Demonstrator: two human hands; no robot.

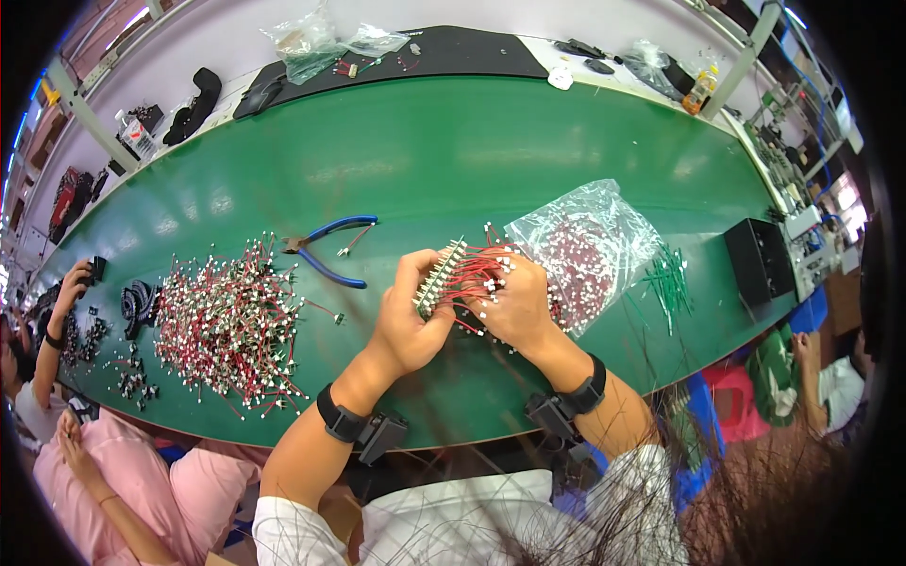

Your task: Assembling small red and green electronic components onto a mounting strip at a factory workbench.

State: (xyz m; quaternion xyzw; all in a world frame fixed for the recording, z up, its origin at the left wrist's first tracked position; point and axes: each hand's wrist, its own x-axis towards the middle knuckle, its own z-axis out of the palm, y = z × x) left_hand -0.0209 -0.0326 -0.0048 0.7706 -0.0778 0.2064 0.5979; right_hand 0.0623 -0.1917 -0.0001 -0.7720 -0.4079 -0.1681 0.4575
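Observation:
Closed around a stack-like row of small pale boards (pixel 440 277) is my left hand (pixel 404 319), its thumb and fingers on either side. Red wires (pixel 468 272) with white plugs fan out from that row toward the right. My right hand (pixel 515 300) is curled over these red wires, close beside the row; its fingertips are partly hidden. Just right of it lies a clear plastic bag (pixel 595 247) holding many white plugs and red wires. Left of my hands, a big pile of red wire leads with white plugs (pixel 229 325) covers the green table (pixel 415 141).
Blue-handled cutters (pixel 332 247) lie open between the pile and my left hand. Green cable ties or wires (pixel 670 283) lie past the bag, near a black bin (pixel 758 260). A black mat (pixel 444 55) runs along the back. At left, another person's hand (pixel 74 283) works.

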